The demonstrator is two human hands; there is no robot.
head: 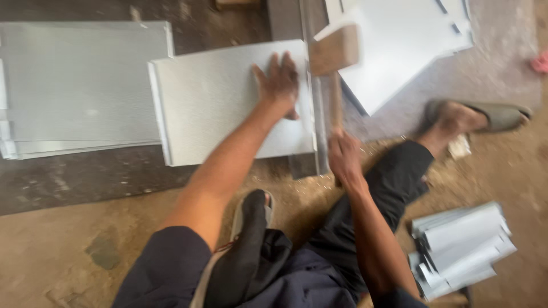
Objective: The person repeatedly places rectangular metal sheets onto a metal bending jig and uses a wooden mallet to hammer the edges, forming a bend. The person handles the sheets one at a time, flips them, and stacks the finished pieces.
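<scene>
Metal sheet [222,102] pinned flat under open left hand [278,85]; right hand [344,157] grip closed round wooden mallet [334,54] handle.

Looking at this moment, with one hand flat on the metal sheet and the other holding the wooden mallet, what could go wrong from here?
1. The left hand presses the metal sheet right beside the wooden mallet; a stray blow could hit its fingers.
2. The sheet's thin edge by the steel bar may cut that hand if it slips.
3. The right hand grips the handle low, so aim may be less sure.
</scene>
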